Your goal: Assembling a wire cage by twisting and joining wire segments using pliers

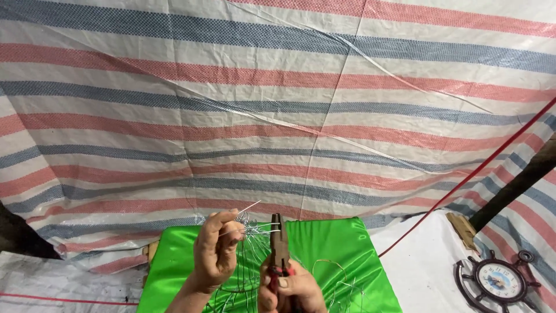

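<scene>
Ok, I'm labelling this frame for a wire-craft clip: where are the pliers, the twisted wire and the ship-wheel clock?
pliers (279, 240), head view, on the metal jaws above the pivot.
twisted wire (250, 227), head view, on the silvery tangle.
ship-wheel clock (497, 280), head view, on the dial.

Behind everything, a striped tarp in white, red and blue, creased and hung as a backdrop, with a red cord slanting across its right side down toward a white sheet. In the middle below, a shiny green cloth. At lower right, on the white sheet, a ship's-wheel clock, with a dark pole leaning above it and a small brown block just beside the pole's foot.
</scene>
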